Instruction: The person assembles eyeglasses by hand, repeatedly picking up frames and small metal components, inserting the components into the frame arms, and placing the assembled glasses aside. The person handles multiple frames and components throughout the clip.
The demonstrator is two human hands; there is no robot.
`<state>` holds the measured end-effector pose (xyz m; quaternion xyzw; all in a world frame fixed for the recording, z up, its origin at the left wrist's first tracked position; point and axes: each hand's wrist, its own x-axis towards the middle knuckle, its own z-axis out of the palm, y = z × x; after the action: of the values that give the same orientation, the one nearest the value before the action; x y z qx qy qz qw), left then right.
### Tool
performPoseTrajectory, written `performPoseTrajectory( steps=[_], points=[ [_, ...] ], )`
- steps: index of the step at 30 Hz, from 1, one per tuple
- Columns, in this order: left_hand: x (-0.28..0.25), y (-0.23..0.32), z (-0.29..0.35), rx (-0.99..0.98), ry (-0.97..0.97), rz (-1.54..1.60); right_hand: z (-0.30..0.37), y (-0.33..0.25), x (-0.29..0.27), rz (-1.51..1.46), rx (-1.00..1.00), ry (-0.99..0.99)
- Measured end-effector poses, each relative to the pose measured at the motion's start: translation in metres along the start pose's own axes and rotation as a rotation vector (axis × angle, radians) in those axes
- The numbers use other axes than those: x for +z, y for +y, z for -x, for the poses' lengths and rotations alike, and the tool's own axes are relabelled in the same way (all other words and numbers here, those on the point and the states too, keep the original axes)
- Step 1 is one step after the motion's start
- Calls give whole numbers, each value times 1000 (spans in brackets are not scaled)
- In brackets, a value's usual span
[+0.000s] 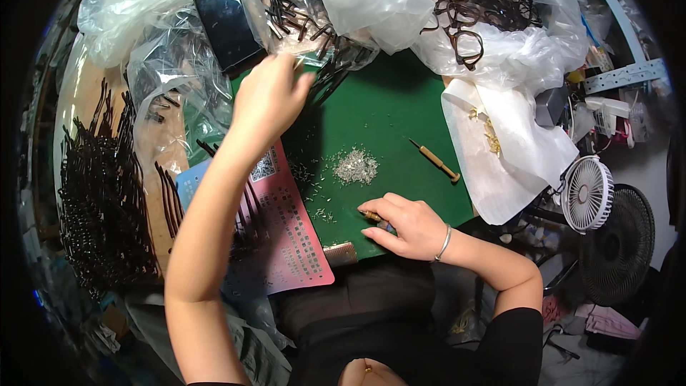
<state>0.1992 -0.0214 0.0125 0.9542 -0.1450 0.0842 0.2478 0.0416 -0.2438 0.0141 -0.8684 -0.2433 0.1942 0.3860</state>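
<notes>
My left hand [273, 93] reaches to the far side of the green mat [400, 114], by an open plastic bag of dark eyeglass temples [304, 18]. More dark temples [330, 78] lie just right of its fingers, which are blurred, so whether it grips one is unclear. My right hand [411, 227] rests low on the mat, thumb and fingers closed on a small brass-coloured screwdriver [370, 215], mostly hidden by the hand. Between the hands lies a heap of tiny silvery screws [356, 166], with loose ones scattered to its left. A second brass-handled screwdriver [437, 163] lies at the right.
Bundled dark temples [103, 200] fill the left side. A pink-blue printed sheet [289, 243] lies under my left forearm, with temples on it. Dark eyeglass frames [479, 0] sit on plastic at the far right. White paper [493, 171] holds small golden parts. A white fan [587, 193] stands right.
</notes>
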Motion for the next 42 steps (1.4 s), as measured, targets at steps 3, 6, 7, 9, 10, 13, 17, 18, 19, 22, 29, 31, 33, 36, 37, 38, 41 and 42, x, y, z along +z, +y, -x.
performPoseTrajectory(
  steps=[3, 6, 7, 9, 10, 13, 17, 18, 19, 22, 29, 31, 33, 36, 37, 38, 41, 42],
  points=[
    [28, 26, -11, -19, 54, -68, 1, -3, 2, -5, 4, 16],
    [53, 25, -23, -115, 70, -95, 1, -3, 2, -8, 15, 27],
    [60, 21, -26, -136, 74, -107, 2, -2, 3, -14, 25, 29],
    [57, 7, -27, -4, 144, -112, 4, 1, 5, -13, 11, 48],
    [48, 6, -24, -14, 99, -103, 6, 3, 3, -6, 22, 27],
    [-6, 13, -12, -99, -89, 53, 6, 6, 1, -71, 25, 12],
    [-73, 41, 33, -136, -93, 435, 9, 14, -34, -129, 81, -1],
    [-86, 46, 50, -88, -117, 482, 16, 21, -50, -67, 159, 59],
    [-97, 48, 66, -46, -136, 525, 18, 32, -66, -6, 231, 115],
    [-106, 78, 105, -240, -218, 778, 12, 67, -112, 600, 372, 358],
    [-98, 69, 180, -66, 102, 798, -6, 103, -128, 814, 333, 323],
    [-101, 71, 187, -175, 119, 812, -2, 107, -134, 808, 252, 332],
    [-93, 79, 176, -101, 174, 742, 2, 96, -134, 765, 249, 341],
    [-83, 78, 195, -384, -104, 1176, 14, 25, -107, 346, 166, 449],
    [-78, 80, 201, -499, -153, 1283, 15, -8, -97, 172, 246, 332],
    [-71, 81, 205, -518, -220, 1284, 16, -31, -90, -81, 191, 166],
    [-44, 87, 210, -481, -435, 1260, 14, -56, -47, -353, -6, -16],
    [-39, 97, 211, -513, -404, 1305, 7, -56, -31, -347, -32, -1]
  ],
)
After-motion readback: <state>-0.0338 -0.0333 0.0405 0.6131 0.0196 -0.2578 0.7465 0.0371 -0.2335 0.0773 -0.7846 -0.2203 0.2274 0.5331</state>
